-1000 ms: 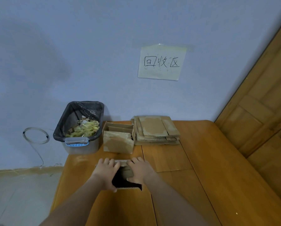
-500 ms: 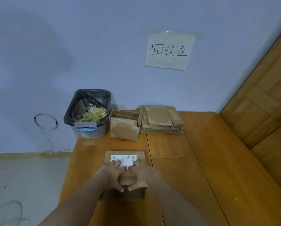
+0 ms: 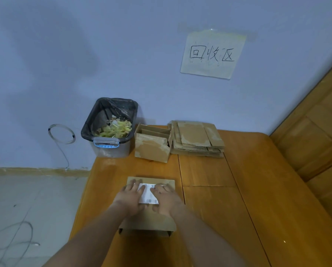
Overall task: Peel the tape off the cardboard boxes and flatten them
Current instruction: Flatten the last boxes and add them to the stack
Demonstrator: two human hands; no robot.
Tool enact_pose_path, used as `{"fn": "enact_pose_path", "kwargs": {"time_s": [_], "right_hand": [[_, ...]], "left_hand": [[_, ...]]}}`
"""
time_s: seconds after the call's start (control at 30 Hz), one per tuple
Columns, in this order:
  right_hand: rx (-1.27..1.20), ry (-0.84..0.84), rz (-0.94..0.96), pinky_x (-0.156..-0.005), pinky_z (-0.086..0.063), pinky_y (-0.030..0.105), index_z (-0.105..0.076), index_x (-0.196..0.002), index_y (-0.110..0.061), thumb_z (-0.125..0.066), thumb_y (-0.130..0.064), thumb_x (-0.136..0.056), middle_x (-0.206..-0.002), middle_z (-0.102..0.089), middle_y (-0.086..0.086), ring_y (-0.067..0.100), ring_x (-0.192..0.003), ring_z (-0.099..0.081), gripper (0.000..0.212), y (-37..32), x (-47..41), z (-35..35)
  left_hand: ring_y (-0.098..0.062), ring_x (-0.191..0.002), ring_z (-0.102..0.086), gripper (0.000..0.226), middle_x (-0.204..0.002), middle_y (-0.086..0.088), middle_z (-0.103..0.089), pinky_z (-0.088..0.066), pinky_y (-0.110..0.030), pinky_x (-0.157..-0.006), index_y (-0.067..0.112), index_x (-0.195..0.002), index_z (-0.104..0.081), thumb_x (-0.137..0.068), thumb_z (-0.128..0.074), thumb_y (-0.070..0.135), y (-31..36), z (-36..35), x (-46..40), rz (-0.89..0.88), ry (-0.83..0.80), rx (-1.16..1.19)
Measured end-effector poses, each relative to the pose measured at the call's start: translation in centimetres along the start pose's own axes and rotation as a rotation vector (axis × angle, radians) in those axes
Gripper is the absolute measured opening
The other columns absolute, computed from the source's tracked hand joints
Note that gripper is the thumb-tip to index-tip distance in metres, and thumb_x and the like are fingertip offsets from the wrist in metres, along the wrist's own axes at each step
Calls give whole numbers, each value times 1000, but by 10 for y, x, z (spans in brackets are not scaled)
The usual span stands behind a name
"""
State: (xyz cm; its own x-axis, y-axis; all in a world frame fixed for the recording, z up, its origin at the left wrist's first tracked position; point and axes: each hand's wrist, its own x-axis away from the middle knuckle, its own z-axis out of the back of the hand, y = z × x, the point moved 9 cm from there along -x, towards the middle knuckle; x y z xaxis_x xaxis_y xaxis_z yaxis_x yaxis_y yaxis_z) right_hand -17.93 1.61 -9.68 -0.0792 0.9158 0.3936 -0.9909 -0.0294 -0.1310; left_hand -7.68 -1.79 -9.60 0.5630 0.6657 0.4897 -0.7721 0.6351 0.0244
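Observation:
A brown cardboard box (image 3: 151, 222) lies collapsed flat on the wooden table (image 3: 257, 189), a white shipping label (image 3: 148, 193) on its top face. My left hand (image 3: 130, 197) and my right hand (image 3: 167, 199) press down on it side by side, fingers straight and spread over the label. Farther back stands an open cardboard box (image 3: 151, 149) with its flaps up. Right of it sits a stack of flattened boxes (image 3: 197, 139).
A plastic bin (image 3: 111, 130) lined with a black bag holds peeled tape scraps at the table's back left corner. A paper sign (image 3: 212, 54) hangs on the wall. Wooden panelling (image 3: 315, 122) rises at the right. Cables lie on the floor (image 3: 26, 209) at the left.
The box went from held up and half open between my hands to lying flat on the table. Both hands moved onto its top and now press with straight fingers.

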Motion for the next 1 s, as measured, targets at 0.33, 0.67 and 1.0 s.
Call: {"fn": "enact_pose_path", "kwargs": {"time_s": [0.33,0.67,1.0], "right_hand": [[-16,-28,49,-118,-8,47,-7,-154,-26,-58,-45,-89,-161,-3,-7,22,-147,-1,84,-12,-43,5],[-19,-131,146,-117,-8,50,-6,-154,-28,-74,-50,-74,-160,-6,-4,24,-146,-6,107,-17,-72,8],[-4,-182,98,-110,-26,48,-6,-154,-26,-76,-44,-72,-146,-32,3,29,-131,-32,109,-25,-69,10]], "left_hand": [[-26,-148,17,83,-161,-5,21,-11,-45,-120,18,-155,9,-96,-28,64,-22,-8,-13,127,-17,162],[-24,-150,9,88,-160,-7,21,-24,-44,-115,26,-152,17,-93,-32,69,-46,-33,-26,203,5,268],[-32,-130,-40,81,-154,-10,-13,-36,-43,-107,34,-154,6,-98,-52,34,-38,-39,-24,204,47,877]]}}
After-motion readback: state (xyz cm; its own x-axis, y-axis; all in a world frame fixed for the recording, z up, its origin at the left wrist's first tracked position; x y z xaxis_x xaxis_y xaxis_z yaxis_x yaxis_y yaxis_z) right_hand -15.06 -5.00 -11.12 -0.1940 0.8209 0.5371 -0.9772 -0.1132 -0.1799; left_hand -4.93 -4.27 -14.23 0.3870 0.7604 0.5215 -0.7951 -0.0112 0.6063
